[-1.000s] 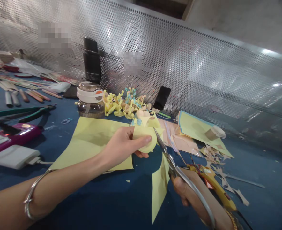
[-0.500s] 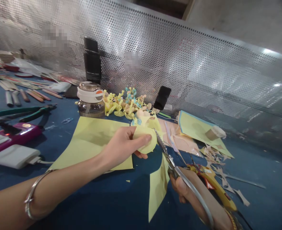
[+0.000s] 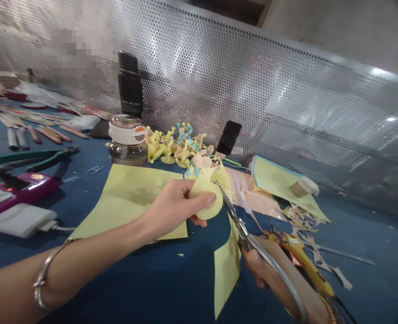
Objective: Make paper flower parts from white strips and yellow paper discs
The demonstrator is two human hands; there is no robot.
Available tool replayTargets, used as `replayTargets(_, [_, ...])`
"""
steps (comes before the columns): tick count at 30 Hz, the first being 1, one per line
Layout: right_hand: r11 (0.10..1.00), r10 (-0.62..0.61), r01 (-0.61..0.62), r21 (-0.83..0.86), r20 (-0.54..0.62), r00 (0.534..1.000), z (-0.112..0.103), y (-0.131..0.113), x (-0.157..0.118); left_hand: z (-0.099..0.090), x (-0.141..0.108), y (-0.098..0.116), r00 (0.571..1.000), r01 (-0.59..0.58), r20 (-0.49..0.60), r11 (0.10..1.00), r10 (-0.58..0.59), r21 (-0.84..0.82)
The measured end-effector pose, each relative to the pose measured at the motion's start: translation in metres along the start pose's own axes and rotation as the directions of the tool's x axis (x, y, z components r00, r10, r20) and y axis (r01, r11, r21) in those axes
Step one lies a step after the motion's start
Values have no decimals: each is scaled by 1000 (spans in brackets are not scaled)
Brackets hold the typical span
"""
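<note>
My left hand [image 3: 182, 200] pinches a piece of yellow paper [image 3: 215, 208] between thumb and fingers; its near right edge is rounded. My right hand [image 3: 258, 261] grips a pair of silver scissors [image 3: 241, 227], whose blades lie along the curved edge of the paper. From beside the blades hangs a curved yellow offcut [image 3: 226, 270], its lower end pointing towards me. Whether it is still joined to the piece behind the scissors I cannot tell. A large yellow sheet [image 3: 131, 189] lies flat under my left wrist.
Yellow, blue and peach paper flowers [image 3: 182, 144] are heaped behind my hands, beside a lidded jar [image 3: 128, 144]. A yellow glue gun [image 3: 307, 261] and paper scraps [image 3: 320, 256] lie at right. Green-handled pliers [image 3: 47, 157] and a purple power strip [image 3: 33, 186] sit at left.
The paper in my left hand has shifted slightly right and turned a little. The hanging offcut has moved slightly right and down. The scissors stay beside the paper's edge.
</note>
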State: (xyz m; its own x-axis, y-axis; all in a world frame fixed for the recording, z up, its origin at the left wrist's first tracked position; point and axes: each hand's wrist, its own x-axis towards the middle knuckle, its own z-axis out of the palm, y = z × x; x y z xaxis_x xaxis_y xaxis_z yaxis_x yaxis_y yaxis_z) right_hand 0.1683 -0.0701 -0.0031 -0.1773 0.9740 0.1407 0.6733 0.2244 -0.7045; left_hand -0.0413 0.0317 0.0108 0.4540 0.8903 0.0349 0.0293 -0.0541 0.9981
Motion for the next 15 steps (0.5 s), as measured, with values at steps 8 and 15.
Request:
replayTargets(8, [993, 109, -111, 36, 76, 991, -1, -2, 2, -3, 1, -2, 999, -40, -17, 999, 40, 6])
replayTargets(15, [981, 185, -192, 38, 134, 973, -3, -6, 3, -2, 1, 3, 997, -49, -59, 999, 49, -6])
